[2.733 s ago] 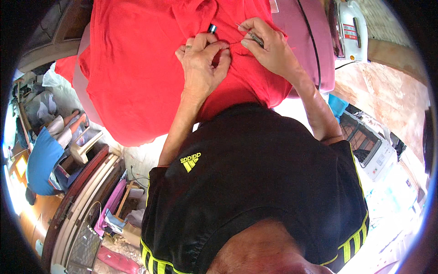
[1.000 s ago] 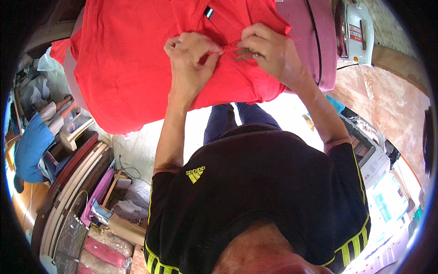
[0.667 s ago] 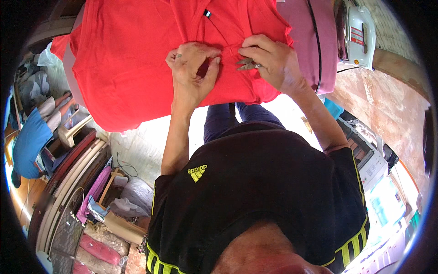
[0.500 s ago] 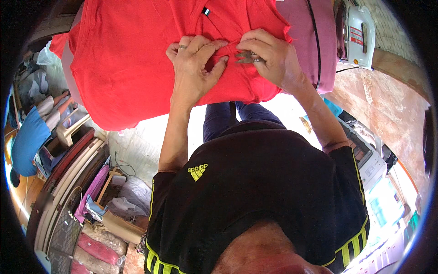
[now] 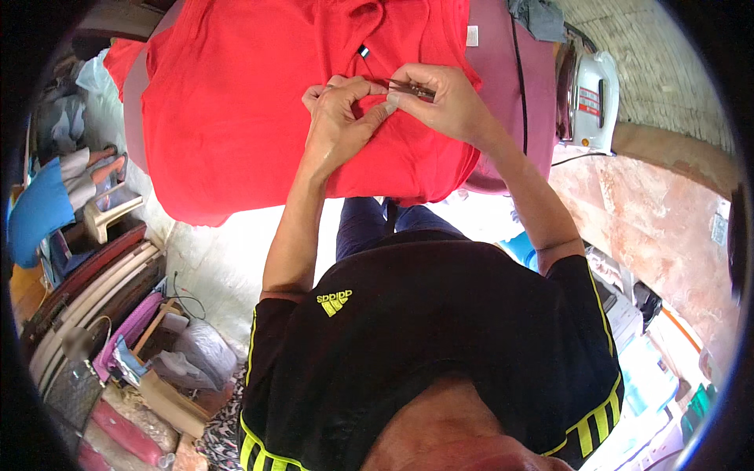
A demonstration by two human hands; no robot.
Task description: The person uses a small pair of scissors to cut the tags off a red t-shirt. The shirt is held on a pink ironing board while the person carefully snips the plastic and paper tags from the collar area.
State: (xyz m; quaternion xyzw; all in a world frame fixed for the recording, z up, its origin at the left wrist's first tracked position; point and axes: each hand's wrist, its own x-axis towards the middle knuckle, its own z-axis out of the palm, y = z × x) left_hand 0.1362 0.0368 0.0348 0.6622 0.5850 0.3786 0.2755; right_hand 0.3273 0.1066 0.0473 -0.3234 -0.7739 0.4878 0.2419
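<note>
A red garment [image 5: 228, 118] lies spread over a pink padded board [image 5: 495, 102], with a small black-and-white label near its far middle. My left hand [image 5: 342, 122] is closed in a pinch on a bit of its fabric. Close beside it, my right hand [image 5: 449, 102] holds small dark metal thread snips [image 5: 415, 89] across its fingers. The thumb and fingertips of both hands nearly meet over the garment. Whether a thread lies between the fingertips is too small to tell.
A white iron [image 5: 597, 102] stands at the right, beyond a black cord [image 5: 520, 86] crossing the board. Grey cloth [image 5: 538, 20] lies at the far right. Left, a person in blue [image 5: 39, 212] is near a beige plastic stool [image 5: 110, 212]; bags and boxes fill the lower left.
My right hand has come closer to the left, so the fingertips nearly meet. The snips now lie across the right fingers, pointing toward the left hand. The whole view has shifted slightly.
</note>
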